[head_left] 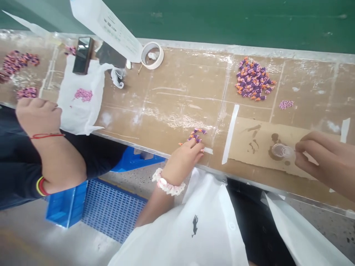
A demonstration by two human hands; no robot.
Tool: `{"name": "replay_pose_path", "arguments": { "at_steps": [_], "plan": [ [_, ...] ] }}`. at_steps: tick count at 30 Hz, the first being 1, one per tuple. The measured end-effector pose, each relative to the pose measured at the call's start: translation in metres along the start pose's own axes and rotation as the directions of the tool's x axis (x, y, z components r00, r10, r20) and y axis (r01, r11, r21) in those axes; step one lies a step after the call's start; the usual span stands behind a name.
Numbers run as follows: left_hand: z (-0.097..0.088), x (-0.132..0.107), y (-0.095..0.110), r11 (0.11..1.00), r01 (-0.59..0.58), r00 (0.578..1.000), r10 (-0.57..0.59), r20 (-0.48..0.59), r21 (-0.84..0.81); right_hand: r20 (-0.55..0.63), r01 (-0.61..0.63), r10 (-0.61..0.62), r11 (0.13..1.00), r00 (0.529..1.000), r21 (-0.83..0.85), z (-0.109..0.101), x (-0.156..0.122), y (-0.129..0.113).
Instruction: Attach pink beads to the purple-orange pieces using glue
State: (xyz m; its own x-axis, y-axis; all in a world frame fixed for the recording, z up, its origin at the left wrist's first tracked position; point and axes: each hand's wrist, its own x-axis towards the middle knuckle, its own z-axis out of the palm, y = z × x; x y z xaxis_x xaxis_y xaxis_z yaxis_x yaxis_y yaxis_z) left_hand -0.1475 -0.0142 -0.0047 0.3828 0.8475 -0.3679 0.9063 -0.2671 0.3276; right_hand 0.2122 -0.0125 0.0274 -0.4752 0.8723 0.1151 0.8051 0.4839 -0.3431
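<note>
My left hand (pixel 181 160), with a frilly white band at its wrist, rests on the table's near edge. Its fingers are drawn together over small purple-and-orange pieces (pixel 197 139); a bit of one shows at the fingertips. At the right, my right hand (pixel 323 155) is closed in a pinch, and what it holds is too small to make out. Just left of that pinch stands a small clear cup (pixel 279 150) on a brown cardboard sheet (pixel 246 147) with dark wet spots. Behind lie a heap of purple-and-orange pieces (pixel 253 79) and a small pink pile (pixel 286 105).
A co-worker's hand (pixel 39 114) is at the left, near a white cloth (pixel 95 87) bearing pink bits. Further back are a phone (pixel 82 55), a tape roll (pixel 152 55) and a white box (pixel 108 27). Blue crates (pixel 66 205) stand below the table.
</note>
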Motion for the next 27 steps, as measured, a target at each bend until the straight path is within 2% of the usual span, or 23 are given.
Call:
{"name": "replay_pose_path", "arguments": {
  "at_steps": [3, 6, 8, 10, 12, 13, 14, 16, 18, 19, 20, 21, 23, 27],
  "plan": [
    [0.010, 0.000, -0.004, 0.998, 0.005, 0.998, -0.001, -0.062, 0.063, 0.059, 0.074, -0.067, 0.988, 0.996, -0.134, 0.001, -0.001, -0.001],
    [0.014, 0.000, -0.009, 0.994, -0.013, 0.991, 0.026, -0.129, 0.104, 0.011, 0.094, -0.094, 0.988, 0.996, -0.125, 0.003, 0.000, -0.001],
    [0.014, 0.002, -0.007, 0.996, -0.048, 0.972, 0.065, -0.226, 0.082, -0.019, 0.087, -0.090, 0.990, 0.996, -0.115, 0.004, 0.001, -0.003],
    [0.013, 0.007, -0.001, 0.991, -0.124, 0.923, 0.094, -0.374, -0.056, -0.046, 0.088, -0.092, 0.992, 0.995, -0.089, 0.003, 0.003, -0.009],
    [0.012, 0.015, 0.012, 0.910, -0.260, 0.872, 0.077, -0.483, -0.324, -0.089, 0.110, -0.111, 0.994, 0.990, -0.025, 0.001, 0.007, -0.018],
    [0.012, 0.020, 0.021, 0.807, -0.323, 0.869, 0.045, -0.493, -0.495, -0.121, 0.127, -0.124, 0.992, 0.985, 0.015, 0.001, 0.009, -0.024],
    [0.012, 0.026, 0.031, 0.654, -0.356, 0.884, 0.003, -0.468, -0.667, -0.159, 0.132, -0.123, 0.990, 0.980, 0.051, 0.001, 0.011, -0.030],
    [0.012, 0.038, 0.055, 0.228, -0.277, 0.948, -0.092, -0.303, -0.934, -0.230, 0.133, -0.108, 0.986, 0.967, 0.097, 0.002, 0.015, -0.041],
    [0.013, 0.048, 0.079, -0.209, -0.056, 0.993, -0.118, -0.032, -0.976, -0.261, 0.117, -0.082, 0.985, 0.962, 0.125, 0.005, 0.018, -0.050],
    [0.012, 0.051, 0.091, -0.378, 0.054, 0.992, -0.089, 0.095, -0.924, -0.266, 0.107, -0.070, 0.986, 0.962, 0.129, 0.007, 0.019, -0.053],
    [0.012, 0.053, 0.101, -0.504, 0.150, 0.980, -0.040, 0.197, -0.851, -0.272, 0.099, -0.061, 0.987, 0.960, 0.127, 0.010, 0.019, -0.055],
    [0.011, 0.054, 0.110, -0.589, 0.220, 0.964, 0.009, 0.266, -0.777, -0.281, 0.089, -0.051, 0.988, 0.958, 0.124, 0.012, 0.019, -0.056],
    [0.010, 0.054, 0.124, -0.677, 0.294, 0.943, 0.092, 0.319, -0.675, -0.311, 0.075, -0.030, 0.988, 0.950, 0.134, 0.015, 0.017, -0.058],
    [0.009, 0.050, 0.135, -0.713, 0.333, 0.937, 0.177, 0.300, -0.618, -0.391, 0.018, 0.051, 0.985, 0.919, 0.172, 0.018, 0.011, -0.061]
  ]
}}
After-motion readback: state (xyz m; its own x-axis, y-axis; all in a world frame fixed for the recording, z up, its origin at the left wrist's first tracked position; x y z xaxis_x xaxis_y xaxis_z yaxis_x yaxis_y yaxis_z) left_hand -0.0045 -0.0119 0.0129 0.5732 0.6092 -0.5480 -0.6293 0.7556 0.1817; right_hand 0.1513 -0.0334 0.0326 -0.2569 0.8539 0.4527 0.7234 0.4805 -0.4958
